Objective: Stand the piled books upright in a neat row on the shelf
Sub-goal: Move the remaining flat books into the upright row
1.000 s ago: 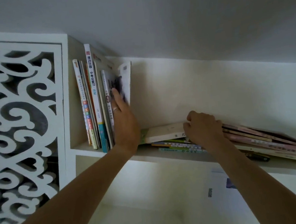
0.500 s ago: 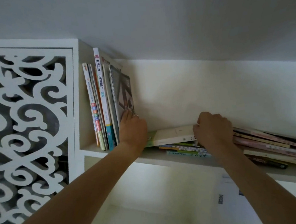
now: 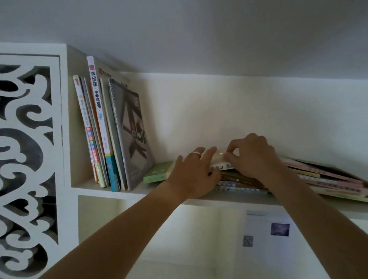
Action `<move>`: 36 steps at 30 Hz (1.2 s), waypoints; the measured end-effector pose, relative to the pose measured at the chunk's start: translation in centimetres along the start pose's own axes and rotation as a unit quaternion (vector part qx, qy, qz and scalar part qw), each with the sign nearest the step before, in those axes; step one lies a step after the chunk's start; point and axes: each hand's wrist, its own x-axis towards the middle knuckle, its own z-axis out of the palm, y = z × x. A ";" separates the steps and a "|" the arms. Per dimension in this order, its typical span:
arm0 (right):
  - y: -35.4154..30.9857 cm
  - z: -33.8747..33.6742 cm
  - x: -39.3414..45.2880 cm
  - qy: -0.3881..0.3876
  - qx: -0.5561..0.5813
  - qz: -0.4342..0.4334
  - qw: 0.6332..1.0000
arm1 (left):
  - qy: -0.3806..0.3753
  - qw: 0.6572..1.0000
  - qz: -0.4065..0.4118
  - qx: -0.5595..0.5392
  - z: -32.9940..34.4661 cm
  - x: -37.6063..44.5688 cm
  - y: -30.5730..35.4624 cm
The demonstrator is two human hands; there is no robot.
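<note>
Several books stand upright [image 3: 108,133] at the left end of a high white shelf [image 3: 107,189]; the rightmost is a grey spiral notebook [image 3: 132,130]. To their right lies a pile of flat books [image 3: 317,178]. On top of it is a thick white book with a green cover [image 3: 157,174]. My left hand [image 3: 195,174] lies on that book with its fingers stretched over the top. My right hand [image 3: 252,155] pinches the same book's upper edge with curled fingers. The middle of the book is hidden under both hands.
A white fretwork panel [image 3: 18,155] closes the shelf on the left. The wall [image 3: 243,111] stands right behind the books and the ceiling [image 3: 190,26] hangs low above. Below the shelf a paper sheet with a small picture [image 3: 270,230] is on the wall.
My left hand has let go of the upright grey notebook and moved right onto the white book on the pile. My right hand has stayed on that book and shifted its grip to the upper edge.
</note>
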 end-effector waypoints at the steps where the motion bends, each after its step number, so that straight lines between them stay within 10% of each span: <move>1: 0.0 0.1 -0.2 0.004 -0.035 0.013 0.999 | 0.023 0.999 0.029 -0.031 0.3 0.2 0.5; 8: 1.2 -0.1 -1.5 -0.072 -0.081 0.167 0.980 | 0.059 0.983 0.100 -0.144 0.2 1.0 2.5; 15: 2.2 -1.6 -1.9 -0.024 0.072 -0.002 0.997 | 0.135 0.969 0.055 -0.198 1.3 1.5 3.2; 20: 2.9 -1.8 -1.4 -0.065 0.321 -0.076 0.942 | 0.177 0.953 0.100 -0.224 1.1 2.2 3.6; 25: 5.7 -0.6 -1.3 0.125 0.151 0.032 0.980 | 0.182 0.974 0.091 -0.103 0.0 2.8 3.2; 29: 9.5 -1.2 -1.5 -0.043 0.002 0.311 0.949 | 0.197 0.971 0.048 -0.130 0.7 2.8 3.9; 36: 12.1 -1.3 -1.4 -0.031 0.057 0.237 0.969 | 0.205 0.965 0.043 -0.161 1.3 2.7 4.2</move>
